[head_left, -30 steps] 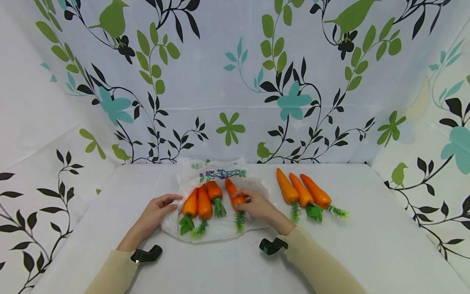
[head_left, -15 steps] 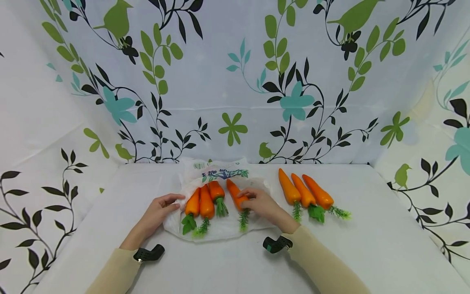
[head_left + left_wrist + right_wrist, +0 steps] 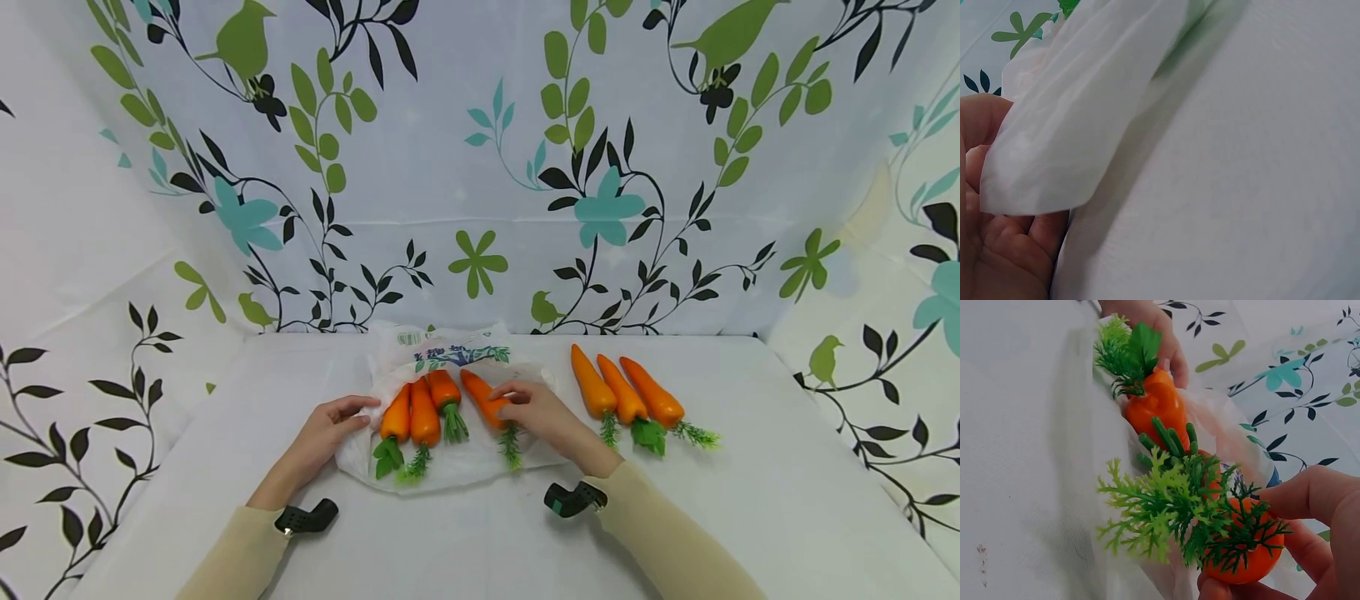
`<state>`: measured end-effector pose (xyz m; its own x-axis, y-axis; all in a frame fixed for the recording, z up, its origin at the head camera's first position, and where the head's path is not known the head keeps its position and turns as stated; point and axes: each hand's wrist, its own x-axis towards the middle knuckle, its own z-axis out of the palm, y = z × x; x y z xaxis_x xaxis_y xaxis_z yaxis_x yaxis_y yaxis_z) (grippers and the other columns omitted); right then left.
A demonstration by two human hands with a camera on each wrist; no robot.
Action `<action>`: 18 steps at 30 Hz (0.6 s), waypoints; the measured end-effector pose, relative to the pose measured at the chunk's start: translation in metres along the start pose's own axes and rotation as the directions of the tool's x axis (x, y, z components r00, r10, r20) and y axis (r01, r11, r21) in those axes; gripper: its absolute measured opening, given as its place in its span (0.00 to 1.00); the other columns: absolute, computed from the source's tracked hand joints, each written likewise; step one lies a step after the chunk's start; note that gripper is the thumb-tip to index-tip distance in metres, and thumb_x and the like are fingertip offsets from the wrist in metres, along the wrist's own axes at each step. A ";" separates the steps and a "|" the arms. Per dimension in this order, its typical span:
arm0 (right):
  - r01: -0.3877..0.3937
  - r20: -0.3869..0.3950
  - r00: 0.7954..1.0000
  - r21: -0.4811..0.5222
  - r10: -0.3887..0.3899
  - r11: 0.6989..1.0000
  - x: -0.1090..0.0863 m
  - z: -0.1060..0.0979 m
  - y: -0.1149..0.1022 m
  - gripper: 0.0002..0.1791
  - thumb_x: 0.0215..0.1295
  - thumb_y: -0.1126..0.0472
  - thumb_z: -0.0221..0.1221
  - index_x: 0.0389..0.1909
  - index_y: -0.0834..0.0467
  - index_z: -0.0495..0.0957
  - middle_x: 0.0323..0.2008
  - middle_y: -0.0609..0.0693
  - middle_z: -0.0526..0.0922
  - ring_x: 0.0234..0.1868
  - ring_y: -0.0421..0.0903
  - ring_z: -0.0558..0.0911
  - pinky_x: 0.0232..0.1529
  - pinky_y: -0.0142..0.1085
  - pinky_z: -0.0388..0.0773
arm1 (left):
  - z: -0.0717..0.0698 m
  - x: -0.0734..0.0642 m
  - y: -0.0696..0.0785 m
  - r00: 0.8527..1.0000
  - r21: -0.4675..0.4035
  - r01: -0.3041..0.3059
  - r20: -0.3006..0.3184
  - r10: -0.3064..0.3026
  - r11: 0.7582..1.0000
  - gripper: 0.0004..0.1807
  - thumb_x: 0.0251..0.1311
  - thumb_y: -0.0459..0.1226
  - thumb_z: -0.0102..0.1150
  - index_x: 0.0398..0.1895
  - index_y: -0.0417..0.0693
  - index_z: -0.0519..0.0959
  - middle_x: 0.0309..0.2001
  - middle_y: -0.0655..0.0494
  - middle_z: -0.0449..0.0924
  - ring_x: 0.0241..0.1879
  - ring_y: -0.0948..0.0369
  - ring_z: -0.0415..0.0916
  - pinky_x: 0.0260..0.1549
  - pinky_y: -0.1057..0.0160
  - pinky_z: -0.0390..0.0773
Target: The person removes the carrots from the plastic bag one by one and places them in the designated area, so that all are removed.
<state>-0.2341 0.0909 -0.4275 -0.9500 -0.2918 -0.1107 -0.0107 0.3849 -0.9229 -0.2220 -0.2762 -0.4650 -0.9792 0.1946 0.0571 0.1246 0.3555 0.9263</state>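
My left hand (image 3: 327, 432) pinches the left edge of a white plastic bag (image 3: 457, 479); in the left wrist view the thumb and fingers meet on its thin film (image 3: 1054, 156). Between the fingers and thumb of my right hand (image 3: 542, 414) is an orange toy carrot (image 3: 482, 400) with feathery green leaves, tilted, its tip pointing into the bag's mouth. To its left, three more toy carrots lie in the bag's opening: a leafy one (image 3: 395, 418), a feathery-topped one (image 3: 424, 419) and one with stubby green stems (image 3: 445, 390). Their tips are partly covered by the bag.
Right of the bag, three more toy carrots lie side by side on the white table: the left one (image 3: 592, 385), the middle one (image 3: 621, 390) and the right one (image 3: 652, 394). A patterned cloth backdrop (image 3: 420, 192) hangs behind the table.
The carrot in my right hand has turned, its leafy end swinging right and its tip leaning left. My left hand keeps its grip on the bag. The head view has shifted slightly.
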 end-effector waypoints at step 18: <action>0.002 -0.045 0.999 0.029 -0.001 1.000 -0.014 -0.018 -0.003 0.12 0.63 0.61 0.63 0.46 0.50 0.85 0.60 0.50 0.77 0.59 0.54 0.74 0.55 0.48 0.74 | 0.001 0.000 0.001 1.000 0.018 0.011 -0.006 -0.011 1.000 0.17 0.69 0.35 0.57 0.59 0.42 0.80 0.65 0.44 0.73 0.68 0.50 0.63 0.66 0.45 0.58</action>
<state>-0.2259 0.1094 -0.4166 -0.9631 -0.2526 -0.0933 -0.0038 0.3591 -0.9333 -0.2212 -0.2748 -0.4648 -0.9815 0.1852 0.0492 0.1166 0.3739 0.9201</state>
